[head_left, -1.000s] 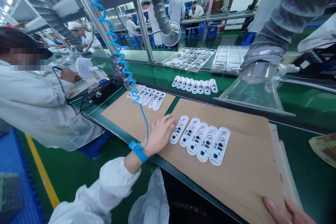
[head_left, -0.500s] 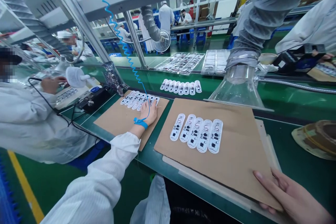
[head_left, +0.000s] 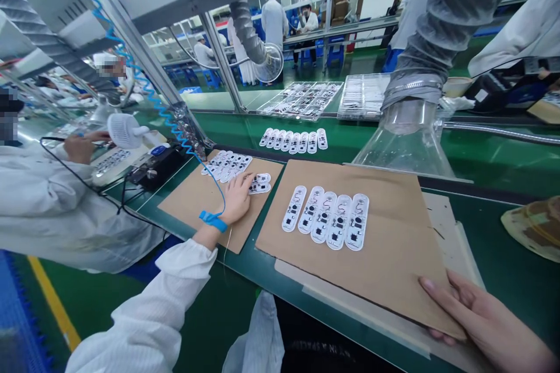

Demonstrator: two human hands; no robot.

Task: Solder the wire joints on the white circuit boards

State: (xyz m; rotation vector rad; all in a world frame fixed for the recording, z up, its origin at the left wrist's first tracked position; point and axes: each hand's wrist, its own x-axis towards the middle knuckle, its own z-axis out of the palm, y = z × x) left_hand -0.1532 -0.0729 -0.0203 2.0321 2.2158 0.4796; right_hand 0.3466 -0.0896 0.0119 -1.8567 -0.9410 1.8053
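My left hand (head_left: 238,197), with a blue wrist strap (head_left: 213,220), lies over the left cardboard sheet (head_left: 184,197), fingers stretched out. Its fingertips are at the edge of two white oblong circuit boards (head_left: 262,183) lying sideways; whether they press on them I cannot tell. Just beyond the hand is a row of similar boards (head_left: 226,164). My right hand (head_left: 485,310) grips the near right corner of the right cardboard sheet (head_left: 394,245), thumb on top and fingers underneath. Several white circuit boards (head_left: 324,218) with black chips lie side by side on that sheet.
Another row of boards (head_left: 294,141) lies on the green belt beyond. A clear fume hood (head_left: 405,148) hangs low behind the right sheet. Trays (head_left: 301,100) stand farther back. A co-worker (head_left: 52,198) sits at left near a small fan (head_left: 125,130). A roll (head_left: 536,227) is at right.
My left hand has drawn back toward me and left, and two boards by its fingertips now lie sideways, apart from their row. My right hand still grips the sheet. The blue coiled cord swung left.
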